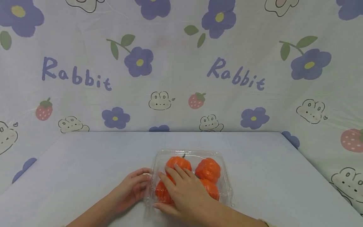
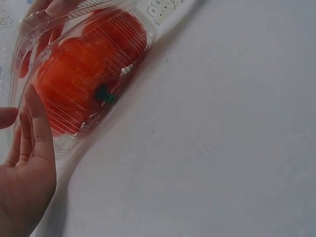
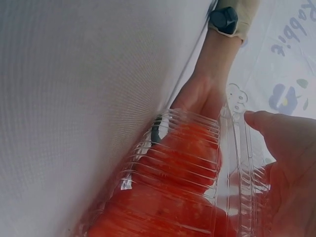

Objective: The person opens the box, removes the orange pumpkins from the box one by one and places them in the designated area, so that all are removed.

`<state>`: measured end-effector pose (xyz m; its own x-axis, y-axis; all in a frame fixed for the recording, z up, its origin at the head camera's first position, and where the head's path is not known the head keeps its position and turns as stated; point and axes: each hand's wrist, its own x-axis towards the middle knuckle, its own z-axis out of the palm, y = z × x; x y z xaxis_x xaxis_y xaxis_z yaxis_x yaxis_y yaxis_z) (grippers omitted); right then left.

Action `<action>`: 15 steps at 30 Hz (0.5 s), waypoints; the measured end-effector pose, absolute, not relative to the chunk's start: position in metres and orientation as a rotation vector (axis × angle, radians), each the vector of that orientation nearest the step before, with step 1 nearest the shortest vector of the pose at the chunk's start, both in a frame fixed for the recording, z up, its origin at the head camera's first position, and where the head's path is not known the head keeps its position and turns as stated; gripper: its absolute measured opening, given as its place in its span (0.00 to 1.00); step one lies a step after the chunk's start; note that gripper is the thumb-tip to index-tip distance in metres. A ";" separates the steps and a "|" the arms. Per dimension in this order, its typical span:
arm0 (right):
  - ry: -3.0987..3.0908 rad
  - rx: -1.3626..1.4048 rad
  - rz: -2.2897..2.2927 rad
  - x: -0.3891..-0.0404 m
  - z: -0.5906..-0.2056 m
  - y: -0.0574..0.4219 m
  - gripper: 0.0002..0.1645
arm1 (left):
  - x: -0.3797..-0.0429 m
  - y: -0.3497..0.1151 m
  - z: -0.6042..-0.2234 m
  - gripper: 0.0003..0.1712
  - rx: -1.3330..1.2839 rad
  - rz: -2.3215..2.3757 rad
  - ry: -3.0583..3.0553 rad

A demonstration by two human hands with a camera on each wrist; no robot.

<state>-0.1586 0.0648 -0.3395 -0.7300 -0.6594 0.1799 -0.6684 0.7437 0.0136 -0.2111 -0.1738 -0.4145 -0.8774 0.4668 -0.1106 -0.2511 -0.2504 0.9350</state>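
Note:
A clear plastic clamshell box [image 1: 224, 189] sits closed on the table, with several orange pumpkins [image 1: 208, 170] inside. Across the top of its lid lies my right hand [image 1: 188, 192], fingers spread and fairly straight, hiding part of the pumpkins. My left hand [image 1: 131, 187] is at the box's left side, its fingers loosely bent against the wall. In the left wrist view, the left fingers [image 2: 40, 128] lie along the ribbed side, and one pumpkin [image 2: 74, 74] shows a green stem. The right thumb [image 3: 261, 121] extends by the lid's edge in the right wrist view.
The box stands on a white-covered table [image 1: 99, 157], near its front. Behind the table hangs a white cloth [image 1: 170, 72] printed with purple flowers, rabbits and strawberries. A dark band-like device [image 3: 223, 19] is worn on the left wrist.

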 end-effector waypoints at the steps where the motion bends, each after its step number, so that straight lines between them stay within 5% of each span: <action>1: -2.778 1.065 0.086 -0.159 -0.339 0.065 0.45 | -0.212 -0.173 -0.414 0.07 0.252 2.167 1.565; 15: -2.843 1.077 0.353 -0.159 -0.336 0.076 0.43 | -0.213 -0.176 -0.413 0.08 0.309 2.179 1.552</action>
